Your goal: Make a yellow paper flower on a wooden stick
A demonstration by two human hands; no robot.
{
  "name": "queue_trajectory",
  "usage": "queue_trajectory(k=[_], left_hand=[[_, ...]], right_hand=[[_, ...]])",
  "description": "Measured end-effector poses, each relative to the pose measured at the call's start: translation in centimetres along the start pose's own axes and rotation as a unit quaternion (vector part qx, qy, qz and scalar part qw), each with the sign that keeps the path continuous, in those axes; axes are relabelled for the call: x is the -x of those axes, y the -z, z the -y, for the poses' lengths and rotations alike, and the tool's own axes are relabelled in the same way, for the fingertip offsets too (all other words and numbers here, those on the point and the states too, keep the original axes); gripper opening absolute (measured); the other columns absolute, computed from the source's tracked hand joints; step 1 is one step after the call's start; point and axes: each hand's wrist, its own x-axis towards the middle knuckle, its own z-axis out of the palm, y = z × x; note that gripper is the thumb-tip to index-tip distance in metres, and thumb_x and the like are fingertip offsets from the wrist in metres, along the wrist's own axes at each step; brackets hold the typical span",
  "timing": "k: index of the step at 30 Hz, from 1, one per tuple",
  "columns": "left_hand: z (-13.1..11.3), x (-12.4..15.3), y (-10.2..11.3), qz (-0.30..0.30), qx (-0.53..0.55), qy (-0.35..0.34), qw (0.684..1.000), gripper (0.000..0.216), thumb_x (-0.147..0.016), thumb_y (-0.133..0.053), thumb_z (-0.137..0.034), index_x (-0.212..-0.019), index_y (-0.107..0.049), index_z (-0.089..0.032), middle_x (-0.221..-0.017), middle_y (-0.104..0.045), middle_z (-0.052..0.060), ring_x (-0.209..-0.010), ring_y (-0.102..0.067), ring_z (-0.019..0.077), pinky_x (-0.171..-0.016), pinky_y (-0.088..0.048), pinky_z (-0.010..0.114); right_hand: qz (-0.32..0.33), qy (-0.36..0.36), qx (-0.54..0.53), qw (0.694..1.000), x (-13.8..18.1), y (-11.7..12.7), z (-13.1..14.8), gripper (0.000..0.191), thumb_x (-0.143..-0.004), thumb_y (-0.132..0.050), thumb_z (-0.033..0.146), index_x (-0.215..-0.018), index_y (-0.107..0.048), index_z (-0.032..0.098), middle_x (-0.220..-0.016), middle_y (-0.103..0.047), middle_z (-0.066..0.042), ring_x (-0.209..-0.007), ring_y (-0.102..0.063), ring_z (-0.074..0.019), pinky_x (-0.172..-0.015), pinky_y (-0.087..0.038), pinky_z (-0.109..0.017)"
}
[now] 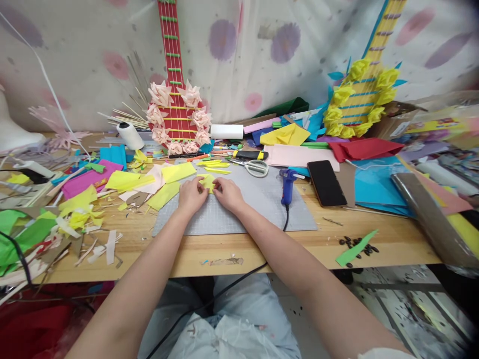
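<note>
Over a grey cutting mat [224, 222] I have a small piece of yellow paper [207, 182] between both hands. My left hand [192, 195] pinches its left side, and my right hand [228, 193] grips the right side with fingers bent. Just beyond my fingers lie several narrow folded yellow paper strips [213, 163]. Scissors [256, 167] with pale handles rest behind my right hand. A blue hot glue gun [287, 187] stands on the mat's right part, its cord running toward my lap. Yellow paper sheets [164, 195] lie left of my left hand.
A red paper guitar [175, 117] with pink flowers and a yellow one [354, 107] with yellow flowers lean at the back. A phone [327, 183] lies right of the mat. Paper scraps [84, 207] cover the left side; dark beads [359, 247] sit near the front edge.
</note>
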Motion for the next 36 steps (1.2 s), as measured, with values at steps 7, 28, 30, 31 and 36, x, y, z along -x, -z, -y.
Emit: queue_trajectory(k=[7, 28, 30, 31, 36], left_hand=[[-0.25, 0.25, 0.04, -0.008, -0.008, 0.002, 1.0, 0.033, -0.072, -0.054, -0.025, -0.105, -0.055, -0.02, -0.078, -0.066, 0.001, -0.087, -0.055, 0.022, -0.079, -0.034, 0.035], [-0.21, 0.36, -0.23, -0.012, -0.088, -0.034, 0.995, 0.015, -0.075, -0.049, -0.028, -0.079, -0.063, -0.025, -0.084, -0.06, 0.004, -0.091, -0.047, 0.0235, -0.079, -0.032, 0.037], [-0.33, 0.46, -0.24, -0.018, -0.093, -0.029, 0.995, 0.016, -0.076, -0.05, -0.033, -0.08, -0.064, -0.025, -0.087, -0.058, 0.005, -0.094, -0.046, 0.0241, -0.081, -0.031, 0.038], [-0.39, 0.5, -0.24, -0.02, -0.094, -0.027, 0.995, 0.017, -0.075, -0.051, -0.036, -0.08, -0.064, -0.026, -0.089, -0.057, 0.006, -0.096, -0.045, 0.0244, -0.082, -0.031, 0.038], [-0.52, 0.63, -0.15, -0.023, -0.093, -0.025, 0.995, 0.018, -0.071, -0.056, -0.039, -0.08, -0.064, -0.026, -0.092, -0.055, 0.006, -0.098, -0.043, 0.0255, -0.085, -0.03, 0.039]], right_hand=[[-0.005, 0.003, 0.015, 1.0, 0.02, -0.02, 0.18, 0.02, -0.076, -0.05, 0.019, -0.095, -0.057, 0.02, -0.09, -0.065, -0.001, -0.081, -0.052, -0.0162, -0.073, -0.039, -0.028], [-0.003, 0.021, 0.058, 0.998, 0.09, -0.17, 0.37, 0.023, -0.078, -0.047, 0.018, -0.098, -0.056, 0.02, -0.094, -0.063, -0.003, -0.083, -0.051, -0.0176, -0.076, -0.038, -0.029], [-0.003, 0.028, 0.063, 0.998, 0.09, -0.23, 0.35, 0.022, -0.078, -0.046, 0.018, -0.098, -0.056, 0.02, -0.094, -0.063, -0.003, -0.083, -0.05, -0.0178, -0.076, -0.038, -0.029], [-0.003, 0.031, 0.067, 0.997, 0.09, -0.26, 0.33, 0.022, -0.078, -0.046, 0.018, -0.098, -0.056, 0.019, -0.094, -0.063, -0.003, -0.083, -0.05, -0.0179, -0.076, -0.038, -0.029], [0.001, 0.044, 0.086, 0.995, 0.15, -0.44, 0.26, 0.024, -0.079, -0.045, 0.018, -0.101, -0.055, 0.019, -0.098, -0.062, -0.004, -0.087, -0.049, -0.0185, -0.078, -0.037, -0.03]])
